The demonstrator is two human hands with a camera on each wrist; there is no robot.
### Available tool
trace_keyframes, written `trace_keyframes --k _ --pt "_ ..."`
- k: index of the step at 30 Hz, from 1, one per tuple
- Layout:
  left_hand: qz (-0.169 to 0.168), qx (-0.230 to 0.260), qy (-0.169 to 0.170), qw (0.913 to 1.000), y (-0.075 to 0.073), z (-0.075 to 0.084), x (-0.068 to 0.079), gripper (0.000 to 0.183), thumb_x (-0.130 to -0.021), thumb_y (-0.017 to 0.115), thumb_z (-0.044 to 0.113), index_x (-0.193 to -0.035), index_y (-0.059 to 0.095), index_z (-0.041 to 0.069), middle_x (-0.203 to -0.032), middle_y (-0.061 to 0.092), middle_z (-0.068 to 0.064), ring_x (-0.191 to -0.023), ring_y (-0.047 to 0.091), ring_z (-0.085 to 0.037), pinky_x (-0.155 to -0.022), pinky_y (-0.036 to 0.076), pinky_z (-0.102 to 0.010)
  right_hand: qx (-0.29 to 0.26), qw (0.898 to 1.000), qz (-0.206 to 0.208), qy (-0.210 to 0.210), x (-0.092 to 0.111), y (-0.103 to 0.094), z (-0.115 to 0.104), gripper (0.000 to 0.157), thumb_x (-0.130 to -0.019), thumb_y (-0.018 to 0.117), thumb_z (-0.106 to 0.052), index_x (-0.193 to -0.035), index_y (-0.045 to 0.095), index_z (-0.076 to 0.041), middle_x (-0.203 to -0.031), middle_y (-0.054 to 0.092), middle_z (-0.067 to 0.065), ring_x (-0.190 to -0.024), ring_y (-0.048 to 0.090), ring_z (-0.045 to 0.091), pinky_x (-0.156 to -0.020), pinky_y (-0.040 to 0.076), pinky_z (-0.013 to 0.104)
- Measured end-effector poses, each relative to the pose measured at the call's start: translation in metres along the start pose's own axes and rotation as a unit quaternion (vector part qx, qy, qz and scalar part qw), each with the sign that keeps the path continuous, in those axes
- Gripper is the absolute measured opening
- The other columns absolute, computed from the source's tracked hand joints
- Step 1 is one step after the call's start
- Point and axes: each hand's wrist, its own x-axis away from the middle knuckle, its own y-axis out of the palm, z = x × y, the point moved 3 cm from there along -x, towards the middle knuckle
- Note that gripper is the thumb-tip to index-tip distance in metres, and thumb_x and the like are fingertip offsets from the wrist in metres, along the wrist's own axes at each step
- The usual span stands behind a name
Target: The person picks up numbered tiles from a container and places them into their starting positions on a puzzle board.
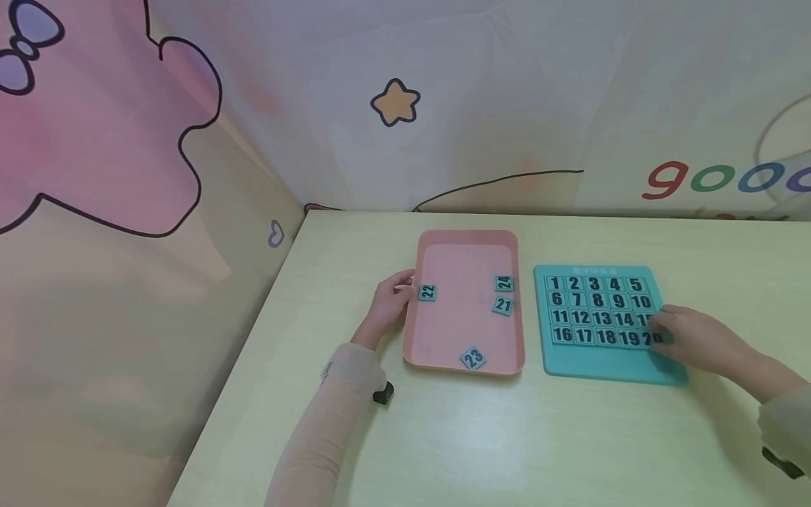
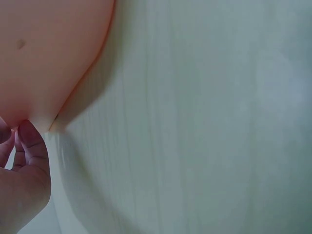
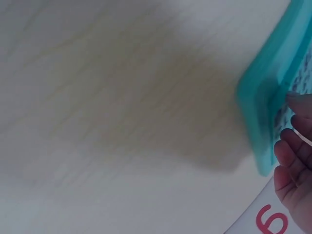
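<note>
At the left side of the pink tray [image 1: 465, 243], my left hand [image 1: 388, 303] pinches the rim between thumb and fingers. The left wrist view shows those fingers [image 2: 33, 146] at the tray's edge. Number tiles lie scattered in the tray: 22 [image 1: 427, 292], 24 [image 1: 503, 283], 21 [image 1: 503, 305] and 23 [image 1: 472, 358]. To its right lies a teal number board [image 1: 608, 362] with tiles 1 to 20 in rows. My right hand [image 1: 700, 339] reaches over the board's right edge, its loosely bent fingertips at the 15 and 20 tiles, partly covering them. No tile shows between its fingers.
Everything rests on a pale wooden table [image 1: 462, 436]. Behind it stands a printed wall covering [image 1: 507, 105] with a star and coloured letters, and another printed wall [image 1: 127, 317] runs along the left side.
</note>
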Motion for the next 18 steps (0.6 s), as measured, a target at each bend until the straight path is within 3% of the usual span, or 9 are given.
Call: trace_keyframes --k 10,18 --pt "0.002 -0.009 0.002 1.0 0.0 -0.002 -0.001 0.041 -0.085 0.048 0.01 -0.125 0.05 0.013 -0.114 0.053 -0.008 -0.09 0.054 -0.019 -0.077 0.048 -0.027 -0.012 0.999 0.025 -0.035 -0.024 -0.023 -0.035 0.028 -0.075 0.065 -0.013 -0.099 0.064 0.001 -0.094 0.062 0.013 -0.086 0.056 0.027 -0.074 0.048 0.045" --pt "0.004 -0.011 0.005 0.9999 -0.001 -0.002 -0.002 0.041 -0.085 0.049 0.009 -0.125 0.05 0.012 -0.113 0.054 -0.009 -0.09 0.055 -0.02 -0.078 0.048 -0.027 -0.009 0.997 0.046 -0.059 -0.051 -0.04 -0.076 0.036 -0.076 0.065 -0.022 -0.107 0.062 -0.003 -0.104 0.06 0.016 -0.097 0.053 0.031 -0.081 0.046 0.049"
